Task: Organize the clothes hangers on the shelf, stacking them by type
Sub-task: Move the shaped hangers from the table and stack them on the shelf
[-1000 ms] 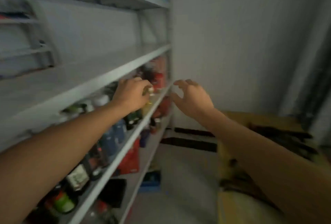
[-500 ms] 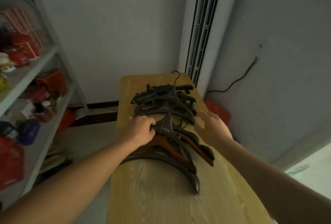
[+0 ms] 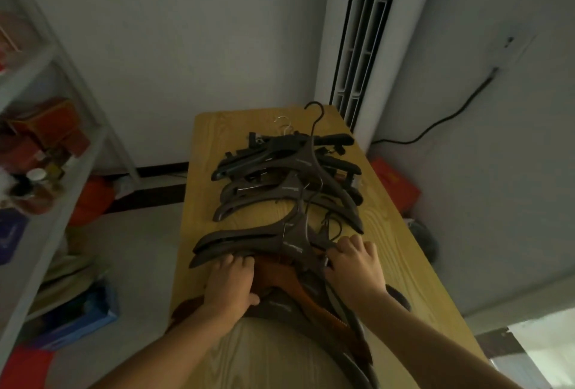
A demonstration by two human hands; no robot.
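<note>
The hangers (image 3: 289, 189) lay in a loose overlapping pile along the wooden table (image 3: 389, 233), from under both hands to well beyond the fingertips. Most were dark brown or black moulded ones with broad shoulders; one reddish-brown wooden hanger (image 3: 280, 273) lay between the two hands, partly under the dark ones. They looked stiff and rather light, with smooth surfaces, so I judged that they would slide easily over each other. Their metal hooks (image 3: 315, 115) pointed away from the person and could catch in a neighbour when one was lifted. The best place to take hold seemed the thick neck below the hook, or one shoulder arm.

The left hand (image 3: 231, 287) rested flat on the near hangers, fingers pressing on a dark arm and the wooden one. The right hand (image 3: 354, 267) was curled over the right side of the same group; whether it was really gripping, I could not tell. The hands were apart.

To the left of the left arm stood a metal shelf (image 3: 49, 233) with boxes and jars.
</note>
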